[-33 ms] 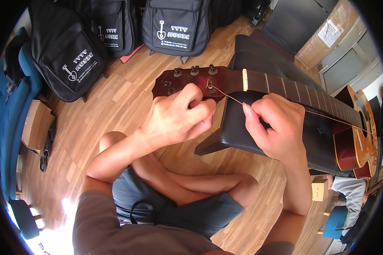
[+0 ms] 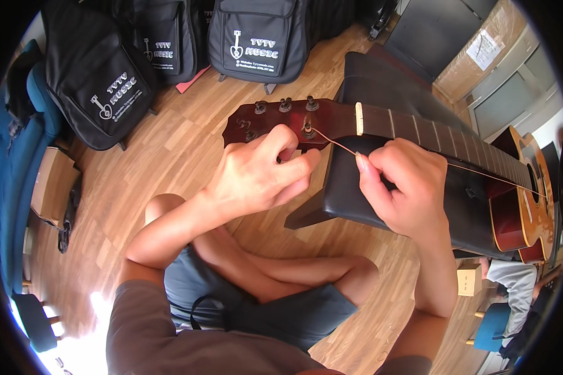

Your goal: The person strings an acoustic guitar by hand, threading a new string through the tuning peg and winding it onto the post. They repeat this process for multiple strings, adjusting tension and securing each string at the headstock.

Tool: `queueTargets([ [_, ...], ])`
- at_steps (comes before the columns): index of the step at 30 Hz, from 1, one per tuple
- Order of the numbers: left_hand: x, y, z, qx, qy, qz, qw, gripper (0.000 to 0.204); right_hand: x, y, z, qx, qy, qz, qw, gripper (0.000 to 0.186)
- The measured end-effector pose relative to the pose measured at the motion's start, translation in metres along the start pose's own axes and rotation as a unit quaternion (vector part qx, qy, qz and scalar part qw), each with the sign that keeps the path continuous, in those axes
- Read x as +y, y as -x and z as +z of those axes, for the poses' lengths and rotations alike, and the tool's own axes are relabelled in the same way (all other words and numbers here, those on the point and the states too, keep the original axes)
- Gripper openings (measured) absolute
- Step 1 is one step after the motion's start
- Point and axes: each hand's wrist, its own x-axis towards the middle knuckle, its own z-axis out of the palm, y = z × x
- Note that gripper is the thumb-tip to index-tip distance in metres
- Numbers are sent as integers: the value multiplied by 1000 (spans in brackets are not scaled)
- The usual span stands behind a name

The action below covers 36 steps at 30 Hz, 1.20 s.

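Note:
An acoustic guitar lies across a black padded bench [image 2: 350, 194], its dark red headstock [image 2: 300, 115] pointing left and its fretted neck [image 2: 441, 132] running right to an orange-brown body [image 2: 507, 215]. One copper-coloured string [image 2: 336, 141] leads from a tuning post [image 2: 308, 129] on the near side of the headstock. My right hand [image 2: 410, 184] pinches this string between thumb and forefinger, just past the pale nut [image 2: 359, 119]. At the headstock's near edge, my left hand [image 2: 256, 169] has its fingers curled; whatever they grip is hidden behind them.
Black guitar bags [image 2: 259, 40] stand along the back. A blue sofa [image 2: 12, 162] and a cardboard box [image 2: 53, 187] are at the left. To the right are a small box [image 2: 469, 279], a blue stool [image 2: 491, 328] and another person's grey-clothed limb [image 2: 513, 290]. My crossed legs rest on the wooden floor.
The fingers of my left hand have shifted slightly at the headstock's edge. The guitar and my right hand are almost where they were, with the string still pinched.

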Motion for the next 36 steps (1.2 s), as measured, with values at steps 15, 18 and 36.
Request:
queueTargets([
  [15, -10, -11, -24, -68, 63, -3, 996, 31, -2, -4, -2, 8, 9, -14, 1000, 25],
  [18, -7, -4, -11, -17, 28, -4, 999, 30, -5, -5, -4, 10, 5, -3, 1000, 25],
  [36, -8, -10, -14, -58, 57, 12, 997, 39, 8, 6, -3, 23, 25, -12, 999, 25],
])
